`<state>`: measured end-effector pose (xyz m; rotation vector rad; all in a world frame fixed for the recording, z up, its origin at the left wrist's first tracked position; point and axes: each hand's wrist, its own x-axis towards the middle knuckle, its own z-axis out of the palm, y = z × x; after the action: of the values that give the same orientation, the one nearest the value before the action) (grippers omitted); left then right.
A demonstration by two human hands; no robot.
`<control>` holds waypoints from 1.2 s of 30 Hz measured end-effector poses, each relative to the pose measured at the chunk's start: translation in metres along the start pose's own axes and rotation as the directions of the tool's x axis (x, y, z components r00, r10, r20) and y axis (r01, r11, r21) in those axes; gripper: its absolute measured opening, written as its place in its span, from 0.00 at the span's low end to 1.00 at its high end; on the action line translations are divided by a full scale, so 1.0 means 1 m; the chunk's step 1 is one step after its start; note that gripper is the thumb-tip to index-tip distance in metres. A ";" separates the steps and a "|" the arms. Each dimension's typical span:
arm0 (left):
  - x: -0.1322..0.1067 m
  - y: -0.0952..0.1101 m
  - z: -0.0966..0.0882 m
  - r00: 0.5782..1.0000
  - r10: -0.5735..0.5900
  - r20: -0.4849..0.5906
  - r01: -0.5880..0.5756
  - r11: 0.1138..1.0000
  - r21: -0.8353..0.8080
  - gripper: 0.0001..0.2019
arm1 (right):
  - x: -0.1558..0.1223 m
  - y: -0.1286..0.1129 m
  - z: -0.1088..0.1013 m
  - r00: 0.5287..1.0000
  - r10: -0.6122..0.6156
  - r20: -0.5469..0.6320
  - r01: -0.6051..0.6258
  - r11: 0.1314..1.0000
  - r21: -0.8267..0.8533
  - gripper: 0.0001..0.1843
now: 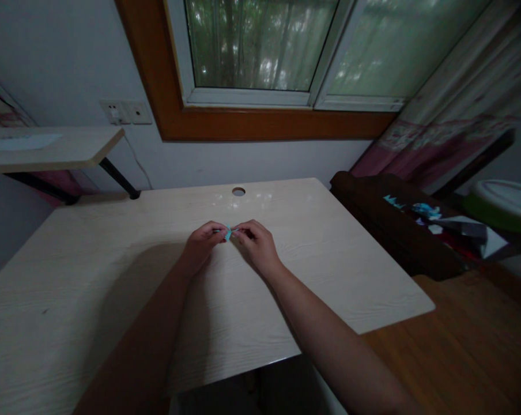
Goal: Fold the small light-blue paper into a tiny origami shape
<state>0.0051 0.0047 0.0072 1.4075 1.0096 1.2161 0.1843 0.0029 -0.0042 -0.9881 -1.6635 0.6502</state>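
A small piece of folded turquoise paper (228, 233) is held up between my two hands, over the far middle of the pale wooden desk (321, 259). The fingertips of my left hand (204, 241) pinch its left side. On the other side, my right hand (257, 242) grips the right edge between thumb and fingers. Thin points of the paper stick out at its top and sides, but the fingers cover much of it, so its full shape is hidden.
A round cable hole (238, 191) lies near the desk's back edge. At left stands a raised shelf (83, 147) on black legs. Dark furniture (373, 213) at right carries small turquoise pieces (425, 211) and a green tub (502, 204). A window (260, 52) is behind.
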 end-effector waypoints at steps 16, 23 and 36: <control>0.001 -0.003 -0.003 0.994 0.087 0.068 -0.096 0.985 0.144 0.09 | -0.002 0.000 0.001 0.998 -0.059 0.012 0.060 0.992 -0.108 0.05; 0.005 -0.010 -0.006 0.976 0.210 0.059 -0.218 0.950 0.222 0.07 | -0.004 -0.003 0.001 0.993 -0.115 0.024 0.118 0.974 -0.194 0.05; 0.003 -0.008 -0.006 0.990 0.133 0.038 -0.138 0.975 0.172 0.07 | -0.005 -0.007 0.000 0.991 -0.133 0.026 0.135 0.963 -0.234 0.06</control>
<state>-0.0003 0.0095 -0.0002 1.6482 1.0358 1.2273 0.1829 -0.0050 -0.0014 -1.0285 -1.8287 0.3744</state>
